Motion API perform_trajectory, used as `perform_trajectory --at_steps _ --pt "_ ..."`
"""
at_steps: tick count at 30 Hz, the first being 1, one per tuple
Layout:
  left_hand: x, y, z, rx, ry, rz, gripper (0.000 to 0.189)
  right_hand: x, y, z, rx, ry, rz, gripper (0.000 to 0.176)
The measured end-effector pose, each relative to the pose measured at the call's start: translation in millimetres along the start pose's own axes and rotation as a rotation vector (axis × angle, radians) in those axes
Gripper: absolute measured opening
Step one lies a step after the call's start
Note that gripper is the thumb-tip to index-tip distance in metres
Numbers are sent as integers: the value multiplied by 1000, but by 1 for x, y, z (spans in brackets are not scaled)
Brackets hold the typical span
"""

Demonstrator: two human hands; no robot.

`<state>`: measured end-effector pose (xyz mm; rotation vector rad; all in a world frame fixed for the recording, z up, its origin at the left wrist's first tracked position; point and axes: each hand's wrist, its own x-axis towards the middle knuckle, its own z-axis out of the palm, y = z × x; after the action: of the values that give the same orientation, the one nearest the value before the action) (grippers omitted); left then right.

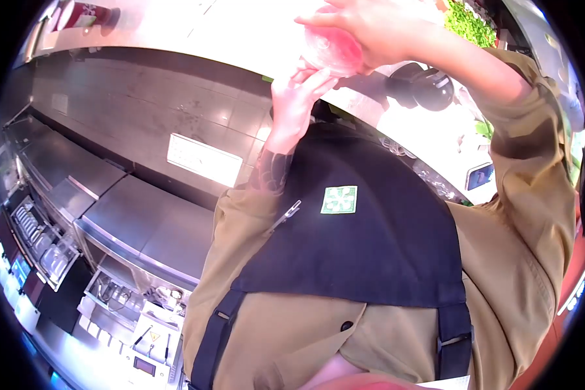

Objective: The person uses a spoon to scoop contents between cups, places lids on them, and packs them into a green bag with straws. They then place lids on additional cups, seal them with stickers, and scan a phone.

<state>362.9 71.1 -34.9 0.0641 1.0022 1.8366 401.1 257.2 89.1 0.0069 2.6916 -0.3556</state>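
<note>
My right hand [361, 26] is raised in front of me and grips a pink translucent cup [335, 51] from above. My left hand [299, 97] comes up under it, its fingertips pressed against the cup's lower side. The left forearm is bare and tattooed, while a tan sleeve covers the right arm. My own tan shirt and black apron [370, 247], which carries a small green square badge, fill the middle of the view. What the cup contains cannot be made out.
A stainless steel counter [143, 227] with flat lids runs along the left, with inset trays and a small machine [146, 351] below it. Behind the cup sits a dark round vessel [429, 88]. Green plants [468, 23] are top right, a red cup [78, 13] top left.
</note>
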Motion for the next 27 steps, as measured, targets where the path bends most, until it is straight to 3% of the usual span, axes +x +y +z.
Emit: perform_trajectory --at_steps 3,6,10,13,16,18,20,22,23,26,27 --pt "6 -3 7 -65 4 -6 14 5 0 0 -34 27 -25 81" --pt "11 -12 0 -24 -60 77 25 6 5 3 -33 76 -69 77" --pt "11 -23 3 -31 18 147 22 7 5 7 -7 138 -96 77" --pt "12 -26 4 -99 62 147 15 8 3 5 3 98 -62 77" --pt "11 -21 2 -38 26 105 15 1 3 5 24 132 -73 77" --pt "13 -18 -4 97 20 145 18 2 10 5 -8 37 -37 80" --pt "16 -1 -6 81 64 76 18 0 7 10 15 97 8 88" --pt "28 6 -9 101 89 132 21 -7 4 23 87 310 47 104" --pt "33 14 -11 195 75 103 21 -4 13 37 73 480 11 101" --pt "51 27 -12 311 58 -16 24 1 7 33 151 334 182 97" --pt "53 26 -13 309 60 -41 25 9 12 43 138 384 137 93"
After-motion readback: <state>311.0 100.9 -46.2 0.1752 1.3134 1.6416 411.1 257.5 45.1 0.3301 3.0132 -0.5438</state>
